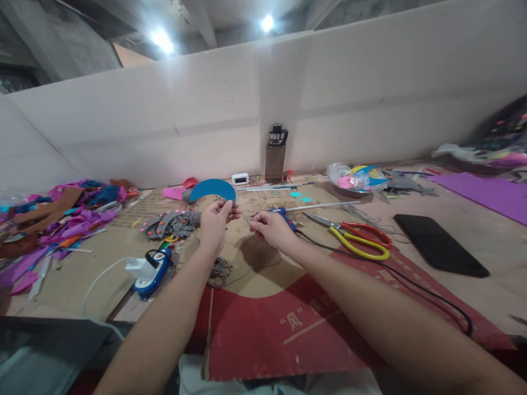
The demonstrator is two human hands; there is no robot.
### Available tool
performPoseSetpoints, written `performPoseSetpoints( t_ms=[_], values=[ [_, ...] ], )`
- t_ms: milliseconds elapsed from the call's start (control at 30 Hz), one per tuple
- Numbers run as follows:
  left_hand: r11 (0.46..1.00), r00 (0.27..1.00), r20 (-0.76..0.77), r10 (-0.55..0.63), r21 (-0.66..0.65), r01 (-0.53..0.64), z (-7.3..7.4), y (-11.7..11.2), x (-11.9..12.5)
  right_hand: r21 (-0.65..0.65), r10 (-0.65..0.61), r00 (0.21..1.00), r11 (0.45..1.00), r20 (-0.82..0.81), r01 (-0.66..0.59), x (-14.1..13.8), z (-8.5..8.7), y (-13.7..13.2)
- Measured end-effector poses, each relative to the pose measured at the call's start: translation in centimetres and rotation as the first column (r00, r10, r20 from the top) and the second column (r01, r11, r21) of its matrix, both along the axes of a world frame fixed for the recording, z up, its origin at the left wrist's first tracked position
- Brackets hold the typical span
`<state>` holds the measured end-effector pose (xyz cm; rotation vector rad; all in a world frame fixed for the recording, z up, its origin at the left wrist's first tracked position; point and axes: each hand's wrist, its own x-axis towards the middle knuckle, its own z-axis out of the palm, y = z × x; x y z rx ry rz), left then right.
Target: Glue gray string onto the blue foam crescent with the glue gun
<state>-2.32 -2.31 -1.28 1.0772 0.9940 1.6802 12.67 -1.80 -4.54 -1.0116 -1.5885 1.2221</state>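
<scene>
My left hand point(220, 219) is closed on a blue crescent-shaped piece point(213, 189), pinching it near its right end. Just to the right, my right hand point(269, 226) has its thumb and fingers pressed together on a thin grey cord point(246, 218), which spans the short gap between the hands. More of this cord appears to lie in a loose tangle point(220, 271) on the cardboard point(247, 285) below. Behind my right hand lies a blue-handled tool point(283, 215) with a black cable, partly hidden.
Scissors point(358, 241) and a black phone point(440, 244) lie to the right. A power strip point(153, 274) sits left, near grey pieces with pink dots point(168, 224) and colourful scraps point(69, 219). A bottle point(275, 156) and a metal bowl point(354, 189) stand at the back.
</scene>
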Motion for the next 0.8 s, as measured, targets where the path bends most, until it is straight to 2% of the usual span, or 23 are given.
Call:
performPoseSetpoints(
  t_ms=[100,200,300,367,467,600,700,800],
  values=[
    [1.0,1.0,0.008,0.0,0.01,0.0,0.1,0.1,-0.1,-0.019,0.042,0.995,0.999,0.091,-0.04,-0.2,0.1,-0.4],
    [0.999,1.0,-0.028,-0.007,0.041,0.008,0.0,0.2,-0.2,0.028,0.056,0.956,0.997,0.288,-0.067,0.0,0.4,-0.8],
    [0.997,0.996,-0.084,-0.032,0.069,0.037,0.1,0.1,-0.3,0.127,0.029,0.844,0.985,0.536,-0.115,0.2,0.5,-1.2],
    [0.996,0.996,-0.078,-0.052,0.073,0.058,0.4,0.0,-0.3,0.188,-0.016,0.766,0.973,0.643,-0.137,0.2,0.4,-1.4],
    [0.995,0.998,-0.012,-0.061,0.072,0.062,0.9,-0.3,-0.4,0.242,-0.046,0.707,0.953,0.706,-0.18,0.2,0.0,-1.7],
    [0.998,0.999,0.046,-0.02,0.06,0.017,1.4,-0.4,-0.9,0.338,-0.08,0.714,0.914,0.695,-0.226,0.6,0.0,-1.5],
    [0.998,0.998,0.066,-0.008,0.062,0.003,1.6,-0.4,-1.1,0.454,-0.247,0.69,0.881,0.68,-0.131,2.0,0.7,-0.4],
    [0.996,0.998,0.067,-0.02,0.083,0.014,1.4,-0.4,-0.9,0.521,-0.477,0.54,0.85,0.694,0.082,3.9,1.0,1.2]
  ],
)
